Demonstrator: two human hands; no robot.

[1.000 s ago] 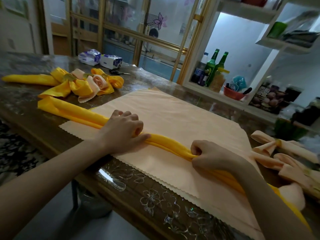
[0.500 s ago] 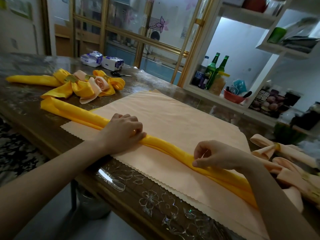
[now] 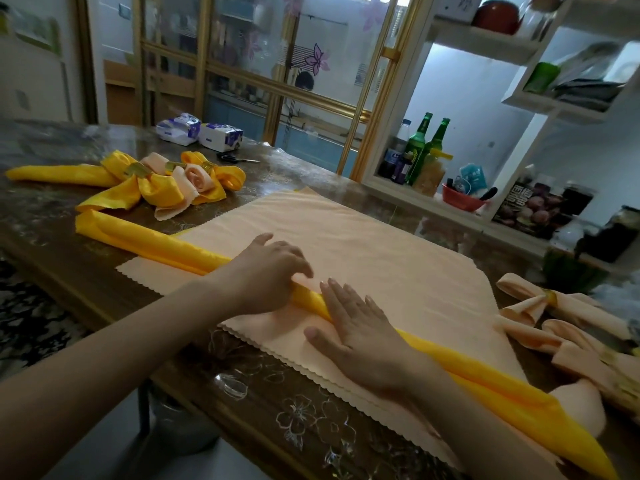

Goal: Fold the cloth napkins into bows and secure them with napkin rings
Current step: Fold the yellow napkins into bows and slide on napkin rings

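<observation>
Gold-framed glass doors [image 3: 263,74] stand beside white shelves [image 3: 485,39] holding bottles [image 3: 420,143].

A long folded yellow satin napkin [image 3: 166,247] lies diagonally across a flat peach cloth square [image 3: 381,251] on the glass-topped table [image 3: 277,410]. The left hand [image 3: 266,271] rests on it, fingers bent. Just beside, the right hand [image 3: 356,334] presses it with straight fingers.
</observation>
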